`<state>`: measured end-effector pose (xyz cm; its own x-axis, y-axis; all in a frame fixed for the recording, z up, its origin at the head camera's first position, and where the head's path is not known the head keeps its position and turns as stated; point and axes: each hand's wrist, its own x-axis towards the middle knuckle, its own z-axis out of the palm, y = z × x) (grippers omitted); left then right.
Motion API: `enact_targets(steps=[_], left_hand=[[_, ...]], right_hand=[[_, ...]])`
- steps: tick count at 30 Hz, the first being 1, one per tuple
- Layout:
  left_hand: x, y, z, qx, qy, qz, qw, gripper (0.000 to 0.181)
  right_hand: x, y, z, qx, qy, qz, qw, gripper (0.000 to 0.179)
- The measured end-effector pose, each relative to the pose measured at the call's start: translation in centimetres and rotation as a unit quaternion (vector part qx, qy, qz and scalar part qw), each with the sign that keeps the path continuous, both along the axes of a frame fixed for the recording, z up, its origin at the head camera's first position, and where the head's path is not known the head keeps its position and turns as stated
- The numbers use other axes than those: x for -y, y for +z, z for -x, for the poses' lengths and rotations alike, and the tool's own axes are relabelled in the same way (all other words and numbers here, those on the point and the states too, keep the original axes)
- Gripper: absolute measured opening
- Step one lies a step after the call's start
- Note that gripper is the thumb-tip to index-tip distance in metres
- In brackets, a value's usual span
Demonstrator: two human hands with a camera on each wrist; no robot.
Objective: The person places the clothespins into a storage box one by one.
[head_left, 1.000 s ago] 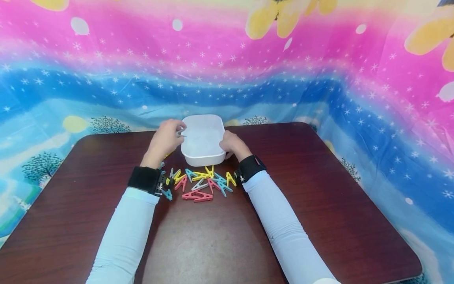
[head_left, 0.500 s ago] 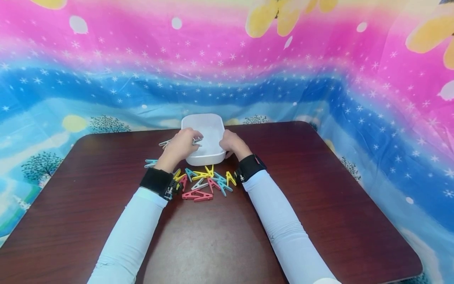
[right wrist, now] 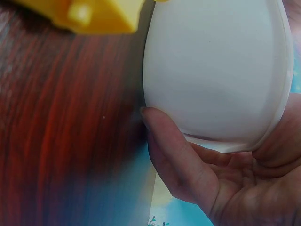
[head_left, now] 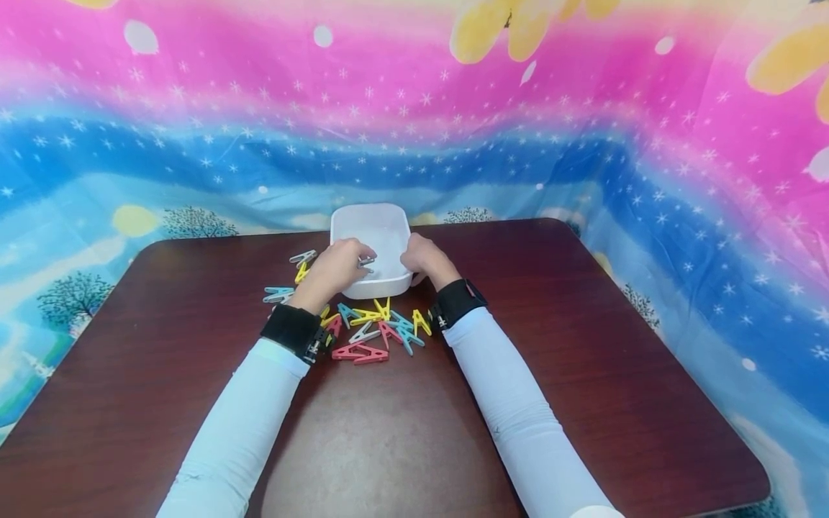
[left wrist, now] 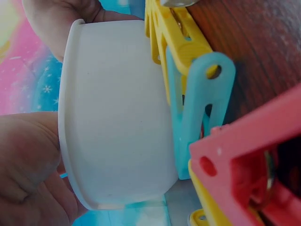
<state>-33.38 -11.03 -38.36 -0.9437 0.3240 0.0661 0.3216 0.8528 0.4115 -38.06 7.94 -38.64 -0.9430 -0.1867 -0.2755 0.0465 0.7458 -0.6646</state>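
Note:
A white plastic container (head_left: 372, 289) stands near the back of the table. My left hand (head_left: 338, 267) reaches over its left front rim and pinches a grey clothespin (head_left: 367, 263) inside the opening. My right hand (head_left: 429, 260) grips the container's right side, thumb over the rim and fingers along the outer wall in the right wrist view. In front of the container lie several clothespins: yellow ones (head_left: 421, 323), blue ones (head_left: 408, 338), red ones (head_left: 370, 355) and a grey one (left wrist: 177, 2).
Left of my left hand are another grey clothespin (head_left: 302, 257), a yellow clothespin (head_left: 301, 273) and a blue clothespin (head_left: 277, 290). The dark brown table (head_left: 570, 360) extends to both sides. A patterned cloth (head_left: 414, 165) hangs behind the table.
My left hand has moved right from the container's left edge to over its opening, carrying the grey clothespin. Clothespins at the left have come into sight. My right hand stays on the container.

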Motion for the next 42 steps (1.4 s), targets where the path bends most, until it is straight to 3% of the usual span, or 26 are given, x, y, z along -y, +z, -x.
enact_targets(steps=[20,32,42], left_hand=[[0.00,-0.55,0.10,0.025,0.006,0.005,0.9997,0.034],[0.15,-0.40,0.24,0.027,0.005,0.007,0.9996,0.035],[0.00,-0.33,0.32,0.021,0.005,0.006,0.9998,0.037]], right_hand=[[0.19,-0.29,-0.08,0.004,-0.002,-0.005,1.0000,0.049],[0.27,0.01,0.00,0.008,-0.007,-0.010,0.9999,0.054],[0.16,0.18,-0.19,0.006,-0.003,-0.008,0.9999,0.047]])
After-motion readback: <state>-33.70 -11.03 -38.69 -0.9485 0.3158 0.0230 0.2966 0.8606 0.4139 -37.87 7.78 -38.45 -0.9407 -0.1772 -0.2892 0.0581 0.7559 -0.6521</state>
